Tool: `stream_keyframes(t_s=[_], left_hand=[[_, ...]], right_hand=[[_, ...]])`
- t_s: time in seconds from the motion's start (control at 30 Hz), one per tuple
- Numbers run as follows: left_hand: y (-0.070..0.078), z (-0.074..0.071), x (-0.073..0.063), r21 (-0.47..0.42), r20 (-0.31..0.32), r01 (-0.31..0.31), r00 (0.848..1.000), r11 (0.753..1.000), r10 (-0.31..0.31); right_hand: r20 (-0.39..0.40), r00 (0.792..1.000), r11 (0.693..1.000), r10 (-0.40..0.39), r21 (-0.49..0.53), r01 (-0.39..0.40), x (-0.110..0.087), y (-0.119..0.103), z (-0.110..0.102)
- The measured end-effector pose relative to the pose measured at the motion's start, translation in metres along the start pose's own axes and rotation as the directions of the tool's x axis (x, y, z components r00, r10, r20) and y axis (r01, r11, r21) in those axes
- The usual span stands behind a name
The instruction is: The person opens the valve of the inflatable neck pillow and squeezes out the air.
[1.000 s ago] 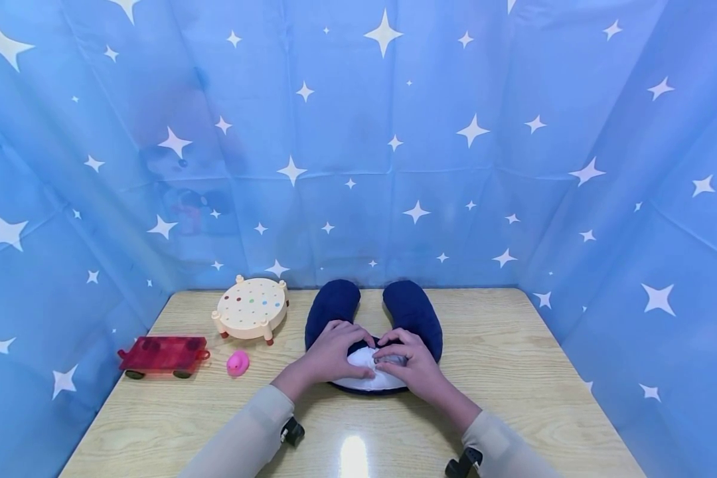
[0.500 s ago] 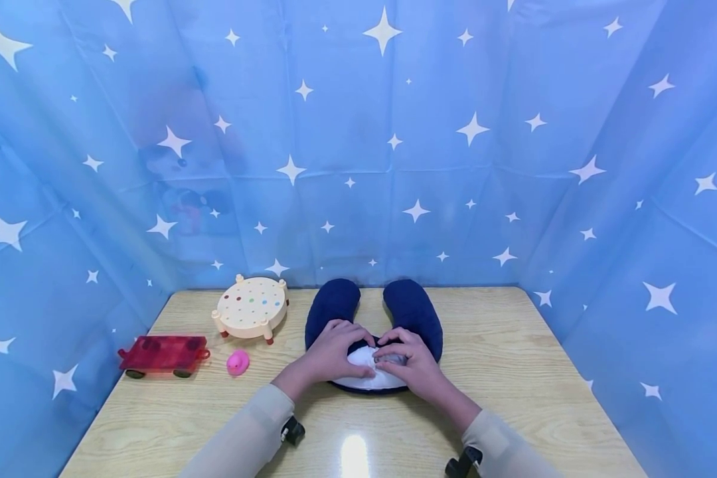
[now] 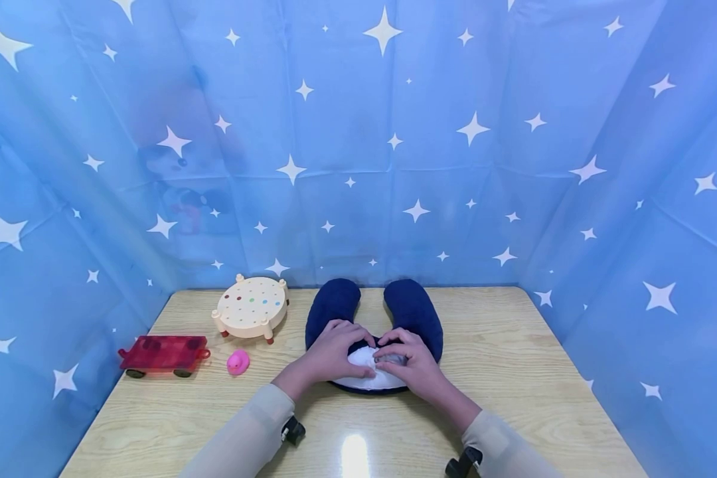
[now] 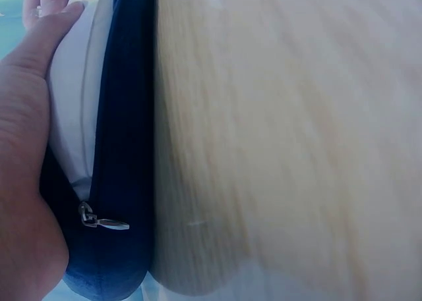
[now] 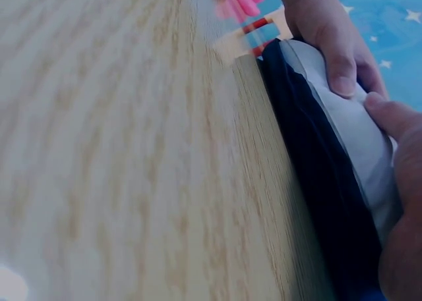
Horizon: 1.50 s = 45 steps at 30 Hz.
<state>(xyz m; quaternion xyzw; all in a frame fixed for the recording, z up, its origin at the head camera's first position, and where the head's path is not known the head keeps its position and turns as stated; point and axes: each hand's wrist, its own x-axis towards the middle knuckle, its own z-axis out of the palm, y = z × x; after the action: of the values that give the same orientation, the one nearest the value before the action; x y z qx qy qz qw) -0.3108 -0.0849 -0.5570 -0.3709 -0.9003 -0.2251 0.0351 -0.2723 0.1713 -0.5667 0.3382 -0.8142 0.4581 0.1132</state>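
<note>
A navy U-shaped neck pillow (image 3: 415,312) lies on the table, its two arms toward the curtain. Its zipped edge gapes at the near curve and shows a white inner lining (image 3: 358,382); a silver zipper pull (image 4: 109,223) hangs at one end of the gap. My left hand (image 3: 330,352) grips the pillow's left part, thumb on the white lining and fingers over the far side. From the right, my right hand (image 3: 415,365) holds the lining with bent fingers, its thumb (image 5: 389,110) close to the left thumb (image 5: 341,77). The far fingertips are partly hidden.
Left of the pillow stand a cream round toy stool (image 3: 251,307) with coloured dots and a pink rubber duck (image 3: 238,362). A translucent red wheeled toy cart (image 3: 166,354) is farther left. Blue starry curtains (image 3: 358,199) enclose the wooden table (image 3: 514,398) at back and sides.
</note>
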Motion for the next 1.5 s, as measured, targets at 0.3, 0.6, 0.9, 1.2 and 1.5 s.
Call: stream_keyframes(t_s=[0.3,0.6,0.9,1.2,1.5], left_hand=[[0.000,0.001,0.000,0.001,0.005,0.005,1.000,1.000,-0.005],[0.002,-0.002,0.000,-0.006,0.002,0.003,1.000,1.000,-0.003],[0.000,0.000,0.000,-0.005,0.005,0.011,1.000,1.000,-0.011],[-0.002,0.003,0.001,0.001,0.005,0.013,1.000,1.000,-0.013],[-0.002,0.002,0.001,-0.012,0.008,0.014,1.000,1.000,-0.014]], right_hand=[[-0.029,1.000,1.000,-0.007,0.030,0.008,0.000,0.000,0.003],[-0.032,0.999,0.998,-0.012,0.060,0.014,0.004,-0.023,-0.002],[-0.040,0.999,0.998,-0.021,0.061,0.023,0.006,-0.040,-0.008],[-0.039,0.999,0.999,-0.001,0.050,0.003,0.002,-0.007,0.003],[-0.020,1.000,0.998,-0.001,0.056,0.002,0.000,0.001,0.002]])
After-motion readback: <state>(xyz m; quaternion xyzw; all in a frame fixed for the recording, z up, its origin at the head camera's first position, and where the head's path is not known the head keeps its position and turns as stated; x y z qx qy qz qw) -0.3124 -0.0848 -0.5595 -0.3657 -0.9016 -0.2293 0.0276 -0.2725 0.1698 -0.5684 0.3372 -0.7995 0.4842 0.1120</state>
